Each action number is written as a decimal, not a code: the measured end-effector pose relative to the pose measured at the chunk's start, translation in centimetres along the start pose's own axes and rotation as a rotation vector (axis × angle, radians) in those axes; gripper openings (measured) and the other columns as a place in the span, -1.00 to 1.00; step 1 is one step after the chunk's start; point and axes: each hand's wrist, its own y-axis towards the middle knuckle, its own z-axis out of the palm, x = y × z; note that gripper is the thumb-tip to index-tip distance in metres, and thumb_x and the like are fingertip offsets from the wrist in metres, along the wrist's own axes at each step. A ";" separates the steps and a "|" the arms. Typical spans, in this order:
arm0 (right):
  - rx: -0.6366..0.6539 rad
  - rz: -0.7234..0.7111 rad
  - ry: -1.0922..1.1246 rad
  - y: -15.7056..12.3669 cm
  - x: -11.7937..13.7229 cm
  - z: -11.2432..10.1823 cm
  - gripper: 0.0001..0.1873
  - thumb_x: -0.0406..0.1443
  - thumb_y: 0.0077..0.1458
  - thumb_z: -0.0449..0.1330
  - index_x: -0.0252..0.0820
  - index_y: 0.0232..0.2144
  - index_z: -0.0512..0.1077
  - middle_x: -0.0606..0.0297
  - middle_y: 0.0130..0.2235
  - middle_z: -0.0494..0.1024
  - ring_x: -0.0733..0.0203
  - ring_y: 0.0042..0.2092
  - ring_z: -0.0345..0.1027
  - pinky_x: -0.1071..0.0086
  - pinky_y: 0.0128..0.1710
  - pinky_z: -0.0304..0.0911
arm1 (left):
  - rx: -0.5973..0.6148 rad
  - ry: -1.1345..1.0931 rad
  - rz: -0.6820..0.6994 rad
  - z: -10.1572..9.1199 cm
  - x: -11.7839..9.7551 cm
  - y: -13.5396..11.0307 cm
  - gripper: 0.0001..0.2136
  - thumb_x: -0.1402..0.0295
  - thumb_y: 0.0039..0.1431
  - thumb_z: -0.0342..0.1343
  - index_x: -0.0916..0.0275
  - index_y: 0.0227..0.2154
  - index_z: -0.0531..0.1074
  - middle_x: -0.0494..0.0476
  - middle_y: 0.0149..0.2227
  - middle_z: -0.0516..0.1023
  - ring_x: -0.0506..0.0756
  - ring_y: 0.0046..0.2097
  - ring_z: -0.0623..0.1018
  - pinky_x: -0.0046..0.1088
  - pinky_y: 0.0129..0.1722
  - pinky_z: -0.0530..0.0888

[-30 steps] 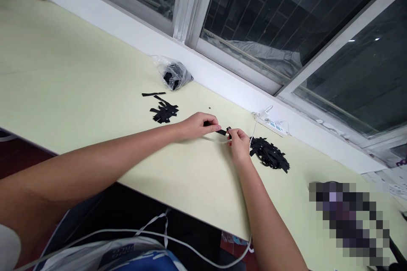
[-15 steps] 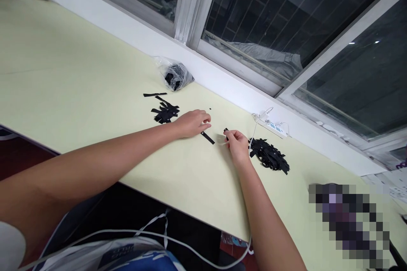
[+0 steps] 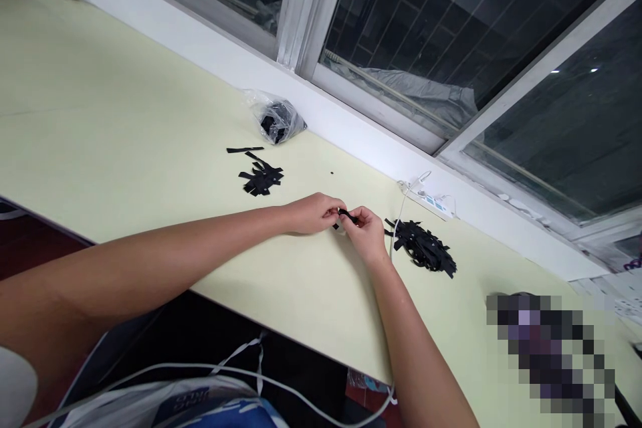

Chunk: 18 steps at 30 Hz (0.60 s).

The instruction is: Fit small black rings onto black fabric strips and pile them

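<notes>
A short black fabric strip (image 3: 347, 216) is pinched in my right hand (image 3: 367, 233), and its near end reaches the fingertips of my left hand (image 3: 321, 212). My left fingers are closed on that end, touching the right hand's fingers. Below them another bit of black strip (image 3: 336, 227) shows on the table, mostly covered by the hands. To the right lies a large pile of black strips (image 3: 424, 245), some with small shiny dots. Left of my hands, a smaller pile of similar strips (image 3: 261, 177) is spread out, with a single strip (image 3: 245, 149) just behind it.
A clear plastic bag (image 3: 281, 122) holding black pieces stands by the wall. A white power strip (image 3: 429, 202) with a cable (image 3: 400, 214) lies at the back, the cable running past the right pile. A blurred dark object (image 3: 546, 341) sits at the right.
My left hand has moved right and slightly toward me, from apart to meeting my right hand. It now grips the end of the strip held in my right hand.
</notes>
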 end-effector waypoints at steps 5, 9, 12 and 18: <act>-0.014 0.027 0.034 0.2 -0.4 -0.1 -0.61 0.01 -0.12 0.36 -0.14 -0.47 0.38 0.38 -0.53 0.44 0.33 -0.53 0.17 0.41 -0.52 0.10 | -0.051 -0.126 -0.118 -0.3 -0.1 0.3 -0.80 0.31 0.14 0.06 0.28 -0.28 0.52 0.05 -0.45 0.48 -0.01 -0.45 0.39 -0.49 -0.43 0.30; 0.009 0.010 0.044 0.0 -0.1 -0.1 -0.58 0.03 -0.11 0.37 -0.15 -0.47 0.38 0.37 -0.53 0.44 0.34 -0.54 0.17 0.41 -0.54 0.08 | -0.060 -0.246 -0.154 -0.1 0.2 0.5 -0.79 0.24 0.15 0.09 0.30 -0.32 0.50 0.05 -0.48 0.46 -0.02 -0.48 0.41 -0.49 -0.45 0.34; 0.033 0.017 0.059 -0.1 0.2 0.1 -0.59 0.03 -0.09 0.36 -0.15 -0.47 0.38 0.38 -0.55 0.43 0.34 -0.54 0.19 0.41 -0.53 0.11 | -0.064 -0.285 -0.163 0.0 0.6 0.7 -0.81 0.26 0.13 0.10 0.29 -0.33 0.48 0.07 -0.43 0.49 -0.02 -0.46 0.44 -0.49 -0.44 0.36; 0.032 0.076 0.166 0.0 0.4 0.1 -0.63 0.00 -0.06 0.33 -0.16 -0.41 0.42 0.35 -0.50 0.47 0.28 -0.47 0.34 0.41 -0.49 0.23 | -0.070 -0.295 -0.191 -0.3 1.0 0.9 -0.83 0.30 0.10 0.07 0.27 -0.33 0.47 0.02 -0.46 0.44 -0.02 -0.47 0.41 -0.49 -0.46 0.34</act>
